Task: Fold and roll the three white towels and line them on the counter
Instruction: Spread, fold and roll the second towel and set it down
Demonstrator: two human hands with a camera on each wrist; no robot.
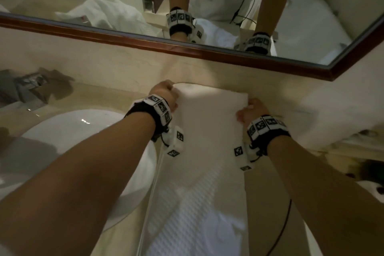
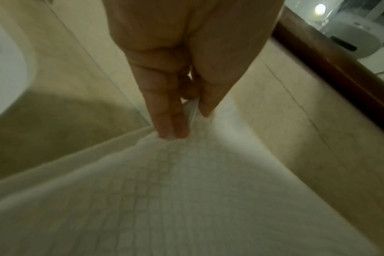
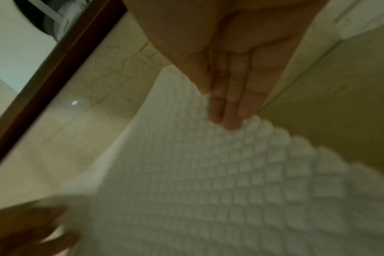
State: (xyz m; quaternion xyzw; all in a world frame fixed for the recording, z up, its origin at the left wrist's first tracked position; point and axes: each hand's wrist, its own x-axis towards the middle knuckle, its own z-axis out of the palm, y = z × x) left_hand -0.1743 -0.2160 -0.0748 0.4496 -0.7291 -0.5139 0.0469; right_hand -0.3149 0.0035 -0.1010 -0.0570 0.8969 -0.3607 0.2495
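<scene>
A long white waffle-weave towel (image 1: 199, 168) lies folded lengthwise on the beige counter (image 1: 104, 93), running from the front edge to the back wall. My left hand (image 1: 164, 91) pinches its far left corner, seen close in the left wrist view where the towel (image 2: 186, 199) is caught between thumb and fingers (image 2: 171, 128) of my left hand (image 2: 186, 119). My right hand (image 1: 249, 108) grips the far right corner; in the right wrist view my right hand (image 3: 221, 110) has its fingertips (image 3: 230, 124) on the towel (image 3: 219, 181) edge. A second white towel (image 1: 332, 118) lies bunched at the right.
A white basin (image 1: 79, 141) sits to the left of the towel, with a chrome tap (image 1: 29, 85) behind it. A wood-framed mirror (image 1: 187, 45) runs along the back wall, close behind my hands. Dark items (image 1: 369, 170) lie at the counter's right end.
</scene>
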